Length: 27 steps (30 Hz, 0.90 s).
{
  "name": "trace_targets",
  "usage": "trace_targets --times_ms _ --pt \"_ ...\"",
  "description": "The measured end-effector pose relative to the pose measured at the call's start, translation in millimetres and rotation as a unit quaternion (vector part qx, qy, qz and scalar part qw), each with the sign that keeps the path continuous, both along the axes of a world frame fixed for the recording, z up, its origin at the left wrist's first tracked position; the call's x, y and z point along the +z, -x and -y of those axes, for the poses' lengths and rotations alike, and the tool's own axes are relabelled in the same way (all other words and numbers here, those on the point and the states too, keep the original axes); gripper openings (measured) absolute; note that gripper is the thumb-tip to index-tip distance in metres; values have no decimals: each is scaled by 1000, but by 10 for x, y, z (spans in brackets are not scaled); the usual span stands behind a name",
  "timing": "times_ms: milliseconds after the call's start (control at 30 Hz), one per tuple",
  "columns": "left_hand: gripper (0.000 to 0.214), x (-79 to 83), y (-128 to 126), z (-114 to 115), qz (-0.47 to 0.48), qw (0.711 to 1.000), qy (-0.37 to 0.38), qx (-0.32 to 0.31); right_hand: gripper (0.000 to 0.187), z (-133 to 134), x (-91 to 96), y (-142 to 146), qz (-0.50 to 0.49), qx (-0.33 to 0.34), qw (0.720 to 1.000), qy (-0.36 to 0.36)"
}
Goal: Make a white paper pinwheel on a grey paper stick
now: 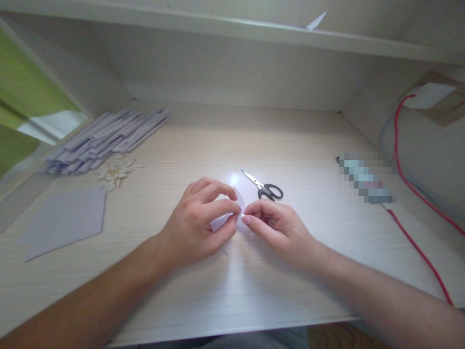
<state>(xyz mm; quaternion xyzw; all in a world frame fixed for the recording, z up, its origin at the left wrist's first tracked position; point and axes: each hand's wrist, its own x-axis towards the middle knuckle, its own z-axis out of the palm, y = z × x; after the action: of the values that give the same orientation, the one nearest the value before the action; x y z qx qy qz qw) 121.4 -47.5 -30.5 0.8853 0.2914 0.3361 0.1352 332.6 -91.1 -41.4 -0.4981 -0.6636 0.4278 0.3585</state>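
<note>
Paper (218, 222) clamped in left hand (199, 218) grip, white bit (243, 216) in right hand (281, 227) grip. Folded strips (109, 138) near tabletop (203, 138) far-left corner, apparently done; flat sheets (69, 220) by left edge, unfolded.

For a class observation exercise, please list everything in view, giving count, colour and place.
Thin paper piece: one visible, white, centre
Black-handled metal scissors: one pair, silver and black, just beyond the paper
Folded paper strips: many, pale grey, back left
Small flat slivers: many, cream, beside the strips
Flat paper stack: one, pale grey, left
Pixelated long object: one, bluish grey, right
Thin cord: two stretches, red, far right
Flat card: one, brown and white, upper right
Wood-grain shelf: one, pale, top
Pointed scrap: one, white, at the shelf
Wood-grain desk: one, pale beige, throughout
Green surface: one, material unclear, left edge
Left hand: one, bare, pinching the paper
Right hand: one, bare, fingertips together at the paper
</note>
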Motion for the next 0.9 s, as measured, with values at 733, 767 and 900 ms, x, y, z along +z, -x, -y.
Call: trace_targets --times_ms 733,767,900 --pt "23 41 37 -118 92 948 196 233 22 -93 -25 -38 -164 -147 975 41" --pt "19 27 35 -121 96 949 199 223 22 -92 -21 -34 -164 -145 975 42" --pt "7 -29 32 -97 98 966 158 181 22 -95 -7 -16 -174 -138 974 48"
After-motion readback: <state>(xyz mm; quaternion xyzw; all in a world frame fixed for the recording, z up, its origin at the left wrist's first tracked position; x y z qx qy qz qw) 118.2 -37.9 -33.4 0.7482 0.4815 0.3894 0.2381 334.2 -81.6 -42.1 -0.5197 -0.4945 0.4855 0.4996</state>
